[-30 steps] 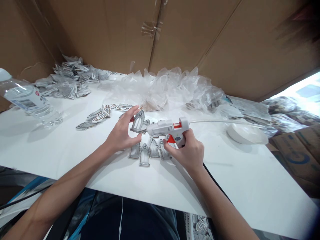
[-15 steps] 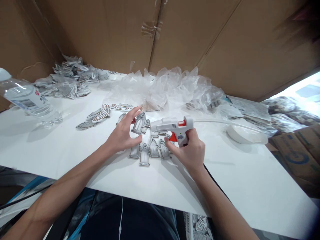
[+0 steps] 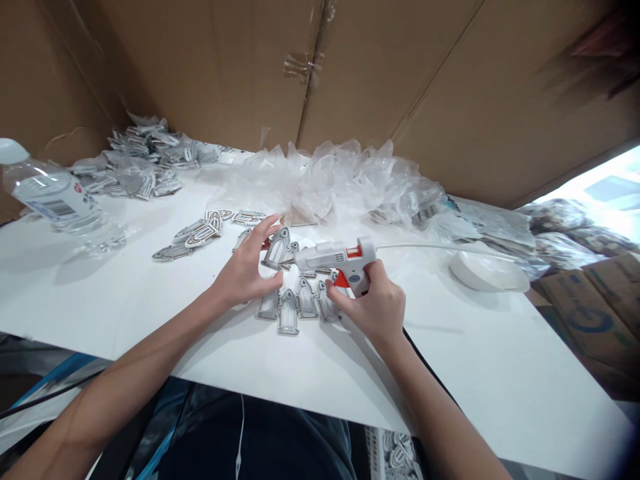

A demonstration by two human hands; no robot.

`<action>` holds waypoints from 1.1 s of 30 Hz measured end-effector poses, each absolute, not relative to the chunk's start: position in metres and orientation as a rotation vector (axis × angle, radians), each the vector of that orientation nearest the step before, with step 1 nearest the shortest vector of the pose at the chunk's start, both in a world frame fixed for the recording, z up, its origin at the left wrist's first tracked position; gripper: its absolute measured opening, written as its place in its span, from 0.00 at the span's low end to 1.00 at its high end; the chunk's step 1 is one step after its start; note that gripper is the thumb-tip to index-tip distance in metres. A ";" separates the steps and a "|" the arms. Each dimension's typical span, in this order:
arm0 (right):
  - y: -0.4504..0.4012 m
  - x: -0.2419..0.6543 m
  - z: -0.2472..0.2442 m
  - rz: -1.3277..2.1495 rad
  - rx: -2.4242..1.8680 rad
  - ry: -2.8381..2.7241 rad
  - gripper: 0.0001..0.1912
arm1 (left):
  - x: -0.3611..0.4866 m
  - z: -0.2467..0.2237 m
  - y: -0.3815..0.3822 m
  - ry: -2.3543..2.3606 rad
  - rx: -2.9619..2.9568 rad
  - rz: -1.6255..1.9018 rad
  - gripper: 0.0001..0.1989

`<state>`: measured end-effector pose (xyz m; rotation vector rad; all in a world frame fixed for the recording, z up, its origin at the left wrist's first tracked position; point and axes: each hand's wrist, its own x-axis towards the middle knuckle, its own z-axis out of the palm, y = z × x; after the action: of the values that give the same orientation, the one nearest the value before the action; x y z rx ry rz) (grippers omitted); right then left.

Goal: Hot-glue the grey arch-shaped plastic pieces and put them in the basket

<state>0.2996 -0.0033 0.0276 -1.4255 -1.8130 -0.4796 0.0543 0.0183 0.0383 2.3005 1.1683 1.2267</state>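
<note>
My right hand (image 3: 380,300) is wrapped round the grip of a white hot glue gun (image 3: 330,257), a finger by its orange trigger. A long glue stick (image 3: 440,248) runs out of the gun's back. The nozzle points left, close beside a grey arch-shaped piece (image 3: 277,250). My left hand (image 3: 247,267) holds that piece up at its fingers, thumb below; the exact contact is partly hidden. Under and in front of both hands lie several similar grey arch pieces (image 3: 289,312), flat on the white table (image 3: 225,360).
A water bottle (image 3: 65,200) stands at the left. More shaped pieces (image 3: 200,232) lie near it, with a bagged heap (image 3: 145,160) behind. Clear plastic bags (image 3: 340,177) line the cardboard wall (image 3: 225,73). At the right are a white bowl (image 3: 487,270) and cardboard boxes (image 3: 595,313).
The glue gun and my right hand have shifted slightly left, bringing the nozzle nearer the held piece. My left hand has barely moved.
</note>
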 end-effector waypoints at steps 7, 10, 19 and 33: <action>-0.004 0.298 0.026 -0.449 -1.404 -1.824 0.17 | 0.055 0.039 0.017 1.172 2.311 1.212 0.43; -0.004 0.297 0.025 -0.391 -1.427 -1.815 0.18 | 0.056 0.039 0.017 1.173 2.314 1.196 0.41; -0.003 0.303 0.025 -0.264 -1.531 -1.717 0.22 | 0.058 0.041 0.015 1.208 2.251 1.120 0.44; 0.002 0.306 0.011 -0.595 -1.536 -1.684 0.21 | 0.067 0.033 0.007 1.370 2.082 1.032 0.44</action>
<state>0.3056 0.0023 0.0113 -1.5363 -1.6840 -0.5952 0.0675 0.0075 0.0329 2.0824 1.3704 1.0316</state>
